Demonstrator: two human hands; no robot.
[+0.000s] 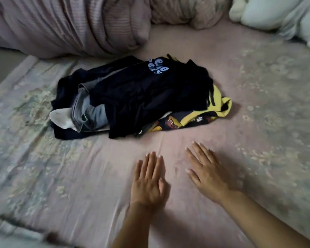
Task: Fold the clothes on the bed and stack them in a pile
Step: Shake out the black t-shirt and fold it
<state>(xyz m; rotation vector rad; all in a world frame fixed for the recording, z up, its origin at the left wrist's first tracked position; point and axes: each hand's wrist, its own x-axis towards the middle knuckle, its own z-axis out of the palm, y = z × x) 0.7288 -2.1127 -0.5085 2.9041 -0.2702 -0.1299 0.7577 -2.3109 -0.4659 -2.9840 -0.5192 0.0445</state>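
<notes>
Both hands are lying flat, fingers straight, gripping nothing: left hand (148,179) and right hand (207,170) are pressing the pink bedsheet (258,104), probably smoothing a folding area. The clothes heap (138,99) is sitting unfolded just beyond the fingertips, near but apart. Rumpled duvet (70,24) is lying behind.

jeans (89,111) half buried, forearms cut off
</notes>
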